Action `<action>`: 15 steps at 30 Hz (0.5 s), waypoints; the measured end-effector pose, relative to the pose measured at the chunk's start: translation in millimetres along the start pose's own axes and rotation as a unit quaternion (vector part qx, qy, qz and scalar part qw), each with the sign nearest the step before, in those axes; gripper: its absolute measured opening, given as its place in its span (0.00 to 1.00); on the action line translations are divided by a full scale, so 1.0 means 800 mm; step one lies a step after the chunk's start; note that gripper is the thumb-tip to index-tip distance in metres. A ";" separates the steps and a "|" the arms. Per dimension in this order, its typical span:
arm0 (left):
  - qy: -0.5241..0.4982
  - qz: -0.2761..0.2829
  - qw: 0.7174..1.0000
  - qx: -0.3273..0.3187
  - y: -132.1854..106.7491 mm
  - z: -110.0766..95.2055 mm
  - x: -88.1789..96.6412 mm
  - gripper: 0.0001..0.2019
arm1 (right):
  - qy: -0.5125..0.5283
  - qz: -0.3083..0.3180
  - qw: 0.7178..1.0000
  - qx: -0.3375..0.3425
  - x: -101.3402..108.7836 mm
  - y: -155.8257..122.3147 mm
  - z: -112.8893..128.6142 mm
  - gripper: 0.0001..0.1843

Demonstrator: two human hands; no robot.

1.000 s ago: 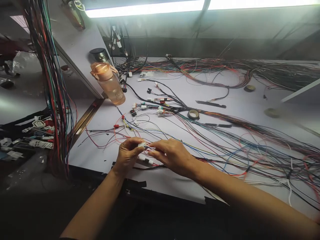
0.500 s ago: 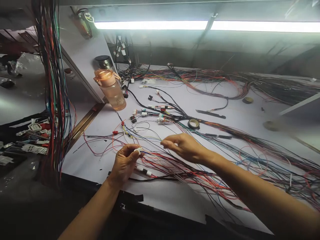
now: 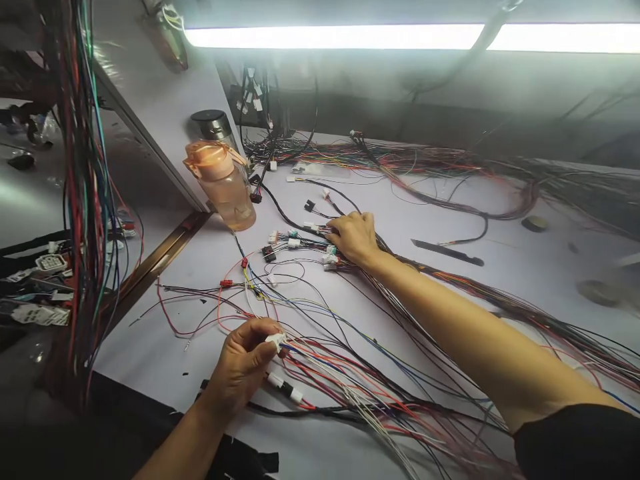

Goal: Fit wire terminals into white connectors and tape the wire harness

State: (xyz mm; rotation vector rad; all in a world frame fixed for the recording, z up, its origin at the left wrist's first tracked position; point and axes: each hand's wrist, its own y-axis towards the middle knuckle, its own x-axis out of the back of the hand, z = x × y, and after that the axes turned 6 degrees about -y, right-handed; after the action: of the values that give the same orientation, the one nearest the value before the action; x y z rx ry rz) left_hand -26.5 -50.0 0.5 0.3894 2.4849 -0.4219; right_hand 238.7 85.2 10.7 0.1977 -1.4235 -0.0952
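Observation:
My left hand [image 3: 245, 360] pinches a small white connector [image 3: 275, 342] between thumb and fingers above the near part of the table. Red, white and blue wires [image 3: 340, 367] run from it to the right. A taped cable with white connector ends [image 3: 285, 387] lies just below this hand. Further back, my right hand [image 3: 355, 237] is over a dark wire harness, fingers curled down at the wires behind a white connector [image 3: 313, 228]. What its fingertips grip is hidden. Several more connectors [image 3: 294, 243] lie just left of it.
An orange-lidded bottle [image 3: 220, 183] stands at the left by the panel, a dark-lidded one [image 3: 210, 123] behind it. A black knife-like strip [image 3: 447, 252] and a tape roll [image 3: 534, 223] lie to the right. Wire bundles [image 3: 85, 200] hang at far left. Red connectors [image 3: 227, 283] lie nearer.
My right hand has moved from above the near wires, away from me, onto the harness connectors. My left hand still holds the white connector. The view has shifted, and one tape roll is now out of sight.

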 end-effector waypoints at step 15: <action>0.021 -0.033 0.999 0.012 0.004 -0.002 -0.005 0.09 | 0.136 0.008 0.991 0.001 0.010 -0.010 -0.014 0.12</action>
State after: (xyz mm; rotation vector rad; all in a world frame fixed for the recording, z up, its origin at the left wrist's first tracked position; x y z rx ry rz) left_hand -23.5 -47.4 3.7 0.3297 2.5415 -0.4739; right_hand 251.7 76.6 15.5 0.1935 -1.1534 -0.0513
